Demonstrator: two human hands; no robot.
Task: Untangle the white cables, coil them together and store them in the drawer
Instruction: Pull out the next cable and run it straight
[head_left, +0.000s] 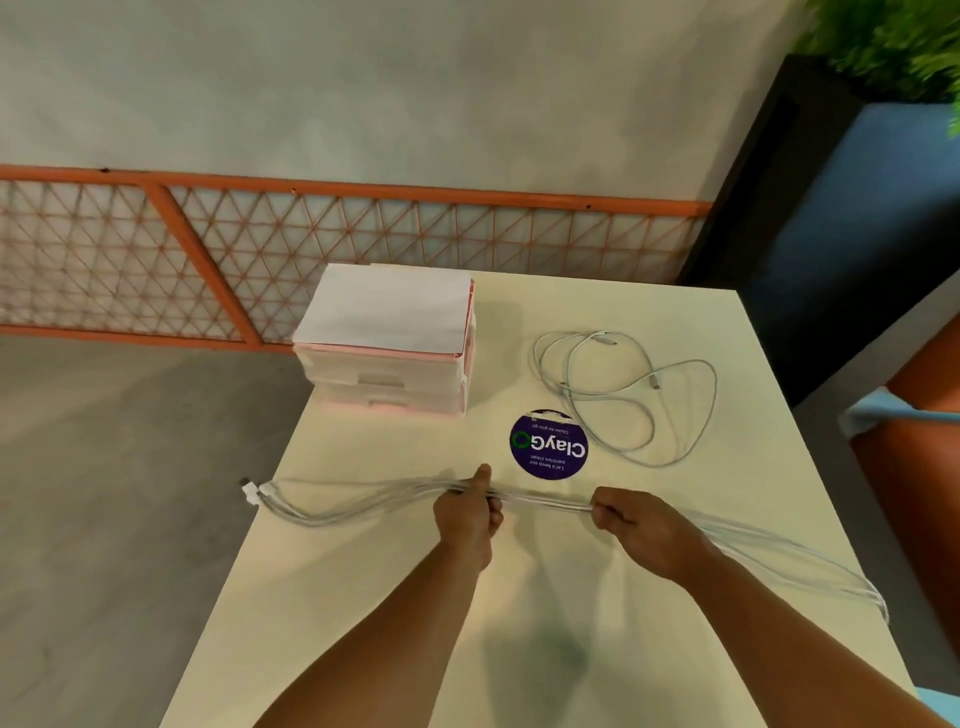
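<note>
Left hand (467, 514) and right hand (647, 527) each grip the same bundle of white cables (545, 501), fingers curled round it, the left thumb pointing up. The two fists sit near each other above a cream table (363, 597), and the short stretch of bundle between them is pulled straight.

To the left of the left hand the strands sag in a shallow curve and end in white plugs (253, 491) that reach just past the table's left edge. To the right of the right hand the strands trail along the table towards its right edge.

A second lot of loose white cables (623, 400) lies in overlapping loops further back on the right, well apart from the hands. A round purple sticker (548, 444) is on the table between those loops and the hands. A small pink and white drawer unit (387, 364) stands at the back left corner, its drawers apparently closed.

Judging by this, the person is straightening and gathering the strands side by side, ahead of coiling. The next move likely calls for winding the bundle into loops without letting strands slip. The loose loops likely need adding, and a drawer needs opening.
</note>
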